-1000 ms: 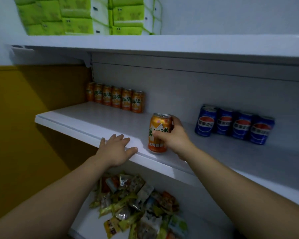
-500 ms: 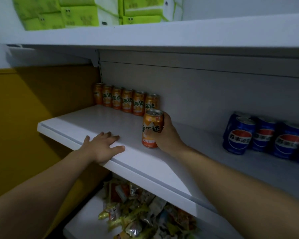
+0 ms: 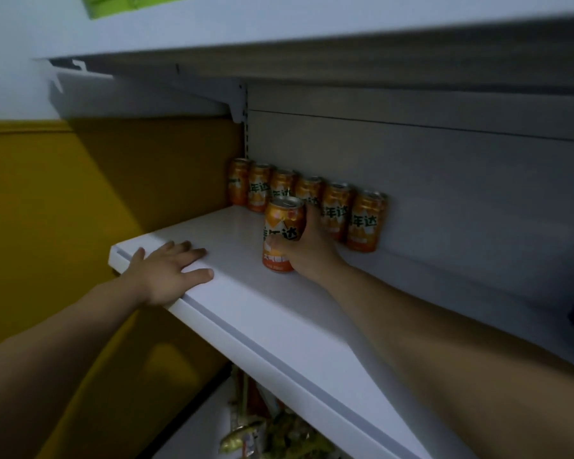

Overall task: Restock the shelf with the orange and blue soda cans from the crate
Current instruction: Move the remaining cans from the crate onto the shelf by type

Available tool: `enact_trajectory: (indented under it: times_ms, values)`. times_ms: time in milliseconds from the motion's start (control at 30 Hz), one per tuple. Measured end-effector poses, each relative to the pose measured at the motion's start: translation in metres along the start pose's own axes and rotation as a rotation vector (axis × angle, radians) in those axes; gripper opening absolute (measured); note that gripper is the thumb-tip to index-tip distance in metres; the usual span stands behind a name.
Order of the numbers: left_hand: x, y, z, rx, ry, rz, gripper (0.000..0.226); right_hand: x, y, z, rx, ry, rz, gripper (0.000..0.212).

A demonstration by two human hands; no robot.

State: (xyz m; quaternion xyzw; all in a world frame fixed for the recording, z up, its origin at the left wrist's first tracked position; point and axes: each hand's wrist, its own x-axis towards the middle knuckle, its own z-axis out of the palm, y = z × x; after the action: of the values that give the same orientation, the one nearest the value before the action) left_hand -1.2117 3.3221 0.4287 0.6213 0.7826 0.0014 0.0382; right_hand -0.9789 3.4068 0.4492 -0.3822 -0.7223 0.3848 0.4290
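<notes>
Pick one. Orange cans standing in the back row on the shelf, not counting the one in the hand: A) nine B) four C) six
C: six cans make up the back row, behind the can that the right hand grips.

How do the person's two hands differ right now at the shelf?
The left hand lies flat with straight fingers on the front edge of the shelf; the right hand curls round an orange can. The left hand holds nothing near the front; the right hand reaches deeper, close to the row of cans at the back. Both are bare.
</notes>
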Motion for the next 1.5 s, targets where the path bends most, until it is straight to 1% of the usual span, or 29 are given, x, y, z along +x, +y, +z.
enact_trajectory:
  times_ms: [167, 400, 467, 533, 600, 733, 833, 900, 1000, 1100, 1200, 1400, 1500]
  values:
    - [0.004, -0.005, 0.012, -0.042, 0.101, 0.029, 0.082, 0.044, 0.001, 0.042, -0.024, 0.003, -0.012, 0.082]
    - [0.004, -0.006, 0.015, -0.09, 0.138, 0.028, 0.081, 0.099, 0.004, 0.086, -0.089, 0.035, -0.002, 0.086]
    - [0.003, -0.005, 0.014, -0.094, 0.13, 0.026, 0.082, 0.112, 0.005, 0.093, -0.09, 0.004, 0.014, 0.087]
    - [0.003, -0.004, 0.012, -0.093, 0.118, 0.026, 0.083, 0.126, 0.006, 0.096, -0.117, -0.063, 0.05, 0.097]
    - [0.004, -0.003, 0.011, -0.09, 0.115, 0.024, 0.083, 0.138, 0.009, 0.098, -0.185, -0.077, 0.058, 0.105]
    - [0.004, -0.003, 0.012, -0.084, 0.111, 0.027, 0.083, 0.152, 0.018, 0.113, -0.221, 0.024, -0.021, 0.1]
    - [0.004, -0.004, 0.014, -0.104, 0.127, 0.026, 0.083, 0.165, 0.021, 0.128, -0.311, 0.081, -0.038, 0.109]
    - [0.003, -0.004, 0.015, -0.117, 0.133, 0.024, 0.083, 0.174, 0.022, 0.136, -0.333, 0.104, -0.025, 0.112]
    - [0.004, -0.005, 0.015, -0.121, 0.136, 0.025, 0.082, 0.181, 0.025, 0.138, -0.339, 0.101, -0.024, 0.11]
    - [0.005, -0.005, 0.016, -0.117, 0.145, 0.029, 0.081, 0.183, 0.032, 0.137, -0.429, 0.102, -0.084, 0.105]
    - [0.004, -0.005, 0.016, -0.122, 0.147, 0.029, 0.081, 0.184, 0.036, 0.139, -0.497, 0.12, -0.104, 0.101]
    - [0.003, -0.005, 0.016, -0.133, 0.138, 0.026, 0.079, 0.191, 0.03, 0.143, -0.577, 0.103, -0.048, 0.097]
    - [0.004, -0.005, 0.016, -0.148, 0.145, 0.023, 0.069, 0.191, 0.023, 0.149, -0.551, 0.091, 0.008, 0.098]
